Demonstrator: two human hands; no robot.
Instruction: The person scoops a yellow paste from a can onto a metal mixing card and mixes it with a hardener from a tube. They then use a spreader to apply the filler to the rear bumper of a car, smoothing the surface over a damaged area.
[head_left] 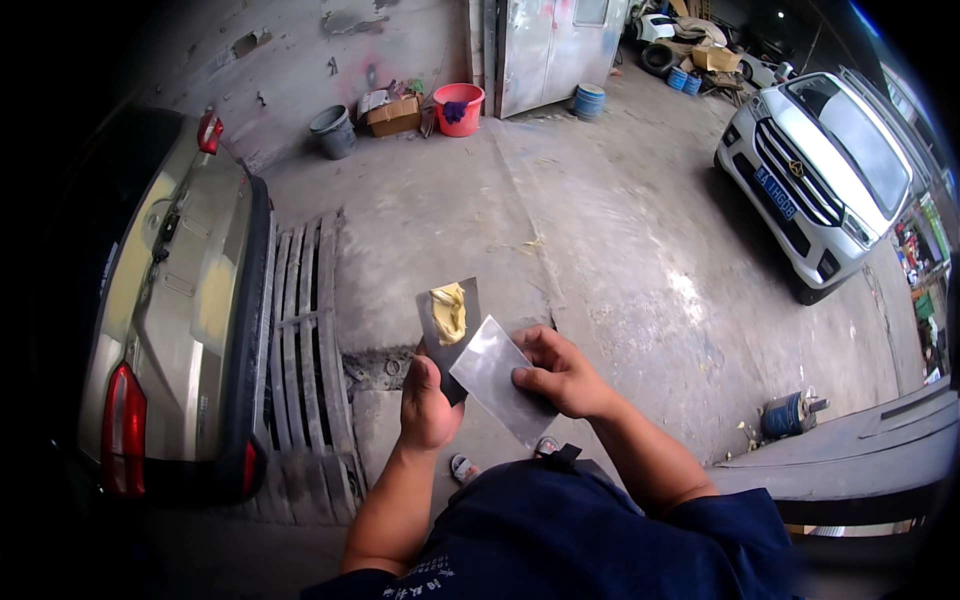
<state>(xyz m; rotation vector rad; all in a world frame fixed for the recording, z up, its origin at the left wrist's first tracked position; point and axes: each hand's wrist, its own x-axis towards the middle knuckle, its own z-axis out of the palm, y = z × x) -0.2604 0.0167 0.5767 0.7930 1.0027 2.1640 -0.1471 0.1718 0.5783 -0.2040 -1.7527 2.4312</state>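
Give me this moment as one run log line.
left hand: holds dark plate bearing yellow paste | right hand: holds shiny grey sheet | sheet overlaps plate in view, contact unclear | beige car at left

dark navy shirt (600,540) | short sleeves (735,530) | white print (425,573), left side | pale open sandals (462,467)

Auto body workshop around us, filler patches (214,297) on a tailgate (178,335), white minivan (800,165), loose tyre (657,61), stained concrete floor (640,250)
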